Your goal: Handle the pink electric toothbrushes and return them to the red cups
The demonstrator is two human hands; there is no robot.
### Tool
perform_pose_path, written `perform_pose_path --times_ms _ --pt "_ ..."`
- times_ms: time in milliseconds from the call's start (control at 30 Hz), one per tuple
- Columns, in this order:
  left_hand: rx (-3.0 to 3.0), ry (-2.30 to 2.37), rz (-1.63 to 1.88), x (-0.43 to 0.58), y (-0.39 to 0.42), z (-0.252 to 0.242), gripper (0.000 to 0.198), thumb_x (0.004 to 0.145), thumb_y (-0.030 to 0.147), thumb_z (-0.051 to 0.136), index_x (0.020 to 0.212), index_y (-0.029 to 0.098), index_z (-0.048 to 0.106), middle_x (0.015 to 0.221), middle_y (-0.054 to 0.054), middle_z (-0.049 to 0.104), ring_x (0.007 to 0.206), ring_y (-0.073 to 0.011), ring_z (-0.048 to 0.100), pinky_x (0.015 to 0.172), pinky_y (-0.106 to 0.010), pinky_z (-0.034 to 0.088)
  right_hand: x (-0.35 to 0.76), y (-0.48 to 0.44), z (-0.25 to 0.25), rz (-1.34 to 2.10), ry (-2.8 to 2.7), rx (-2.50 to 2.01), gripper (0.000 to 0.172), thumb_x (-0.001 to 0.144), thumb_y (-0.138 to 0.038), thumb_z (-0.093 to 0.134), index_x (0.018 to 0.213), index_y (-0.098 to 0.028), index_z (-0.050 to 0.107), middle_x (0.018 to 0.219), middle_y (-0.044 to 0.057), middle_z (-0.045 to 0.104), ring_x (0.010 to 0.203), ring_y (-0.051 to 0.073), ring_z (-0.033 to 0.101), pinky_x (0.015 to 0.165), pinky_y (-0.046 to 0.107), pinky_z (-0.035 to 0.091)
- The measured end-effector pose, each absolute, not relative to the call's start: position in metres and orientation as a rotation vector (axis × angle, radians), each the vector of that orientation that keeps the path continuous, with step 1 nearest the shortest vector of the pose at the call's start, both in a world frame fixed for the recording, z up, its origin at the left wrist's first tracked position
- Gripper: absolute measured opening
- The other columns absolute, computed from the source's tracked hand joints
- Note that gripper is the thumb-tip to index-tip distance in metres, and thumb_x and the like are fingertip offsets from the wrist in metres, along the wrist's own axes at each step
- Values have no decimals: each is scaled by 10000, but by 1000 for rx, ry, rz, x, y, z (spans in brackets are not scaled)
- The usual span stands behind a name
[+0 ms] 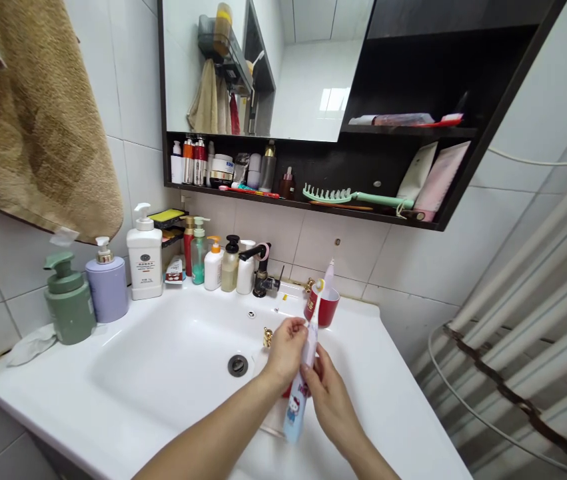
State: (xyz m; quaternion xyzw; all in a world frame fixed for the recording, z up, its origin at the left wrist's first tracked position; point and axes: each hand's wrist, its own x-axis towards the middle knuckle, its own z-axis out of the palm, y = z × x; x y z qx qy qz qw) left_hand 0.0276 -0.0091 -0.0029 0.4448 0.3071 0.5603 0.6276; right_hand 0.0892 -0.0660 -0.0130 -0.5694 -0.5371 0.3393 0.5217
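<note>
An electric toothbrush [296, 400] with a cartoon figure on its pale pink and blue handle is held between both hands over the right side of the white sink [163, 353]. My left hand [287, 347] pinches the upper handle near the brush neck. Lower down, my right hand [330, 393] has its fingers closed around the handle from the right. The brush head points up and away, in front of a red cup [330, 308] that holds another light-coloured brush. Beneath the hands lies a partly hidden object with a red part.
Several pump bottles [144, 263] line the back left rim. A black faucet [262, 270] stands at the back. Above hangs a mirror cabinet [263, 80] with toiletries; a brown towel [48, 120] hangs left and a pleated folding door or curtain [528, 300] is at right.
</note>
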Motion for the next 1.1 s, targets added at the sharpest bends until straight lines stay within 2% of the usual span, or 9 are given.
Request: perform_pose_path --times_ms 67,167,233,300,433,633,800,967,1100 --pt "968 658 1193 32 -13 -7 166 596 216 522 741 134 526 604 -4 522 542 -82 463 550 -200 360 90 -71 -12 919 -1161 -1314 446 704 -338 383 1111 -170 310 1004 65 482 869 152 475 694 238 398" --pt "837 571 1131 28 -9 -7 151 633 242 488 719 123 527 584 -1 522 520 -70 462 545 -192 362 92 -75 -5 1124 -1005 -1216 385 708 -340 382 1068 -203 361 851 32 531 592 108 508 486 215 402" --pt "754 539 1102 22 -3 -4 138 649 235 476 694 113 522 577 -10 530 520 -69 474 544 -188 368 92 -77 0 1298 -945 -1127 344 708 -340 383 1028 -213 379 721 6 526 436 71 440 379 196 352" --pt "701 546 1074 16 2 -1 116 659 208 467 685 106 515 565 -20 539 517 -76 492 546 -194 380 92 -79 2 1417 -932 -1092 293 702 -359 391 945 -199 420 631 -13 490 390 56 390 343 185 321" --pt "631 601 1111 10 9 3 54 662 139 460 644 106 500 546 -27 553 515 -91 529 584 -214 405 94 -78 -6 1404 -1160 -1180 258 690 -407 396 806 -182 445 571 -40 427 376 47 353 341 182 300" --pt "538 698 1199 11 14 0 99 684 128 439 597 110 483 502 -20 543 483 -83 533 568 -197 416 99 -72 -16 924 -1521 -1493 313 705 -347 377 985 -209 402 542 -48 419 421 73 371 425 206 324" --pt "517 724 1213 12 18 -5 94 679 119 442 593 109 477 478 -11 532 448 -79 521 551 -199 417 92 -71 -14 1116 -1510 -1504 293 728 -361 287 900 -170 426 554 -34 399 392 72 361 378 201 308" --pt "503 727 1247 11 19 -5 100 679 127 438 585 112 471 470 -4 522 443 -77 512 533 -199 411 86 -70 -12 877 -1542 -1572 281 709 -332 344 942 -187 407 553 -34 413 448 85 396 450 210 330" --pt "493 729 1251 10 19 -5 103 668 130 445 566 120 456 449 13 499 418 -67 489 512 -196 401 82 -72 -10 1269 -1398 -1467 282 727 -394 269 847 -177 403 555 -44 365 375 60 338 357 193 282"
